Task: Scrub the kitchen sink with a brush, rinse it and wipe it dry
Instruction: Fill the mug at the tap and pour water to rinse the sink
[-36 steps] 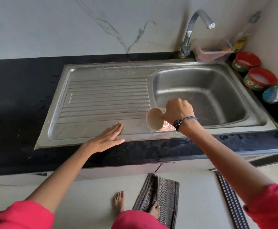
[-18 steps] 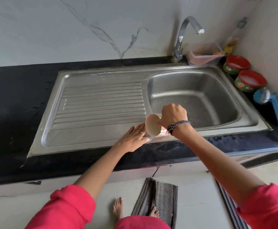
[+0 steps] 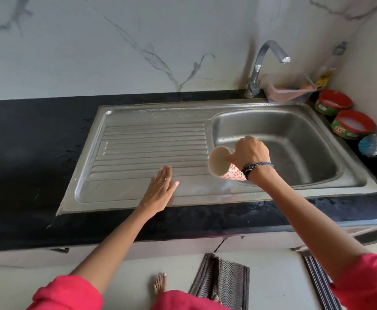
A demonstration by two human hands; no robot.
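Our hands at the sink, one holding a cup

Our right hand (image 3: 249, 153) has its fingers curled around a cup (image 3: 222, 163) with red flowers on it, and the cup is tipped on its side with its mouth facing left, just over the edge between the bowl and the ribbed part of the sink (image 3: 138, 198). Our left hand (image 3: 159, 193) lies flat with straight fingers close together on the front of that ribbed part, near the cup but not touching it. The sink sits in a black worktop (image 3: 26, 153). The tap (image 3: 263, 63) stands behind the bowl. On the far right, a blue brush (image 3: 372, 146) lies on the worktop, just beside two red tubs (image 3: 353, 124) and well apart from both hands.
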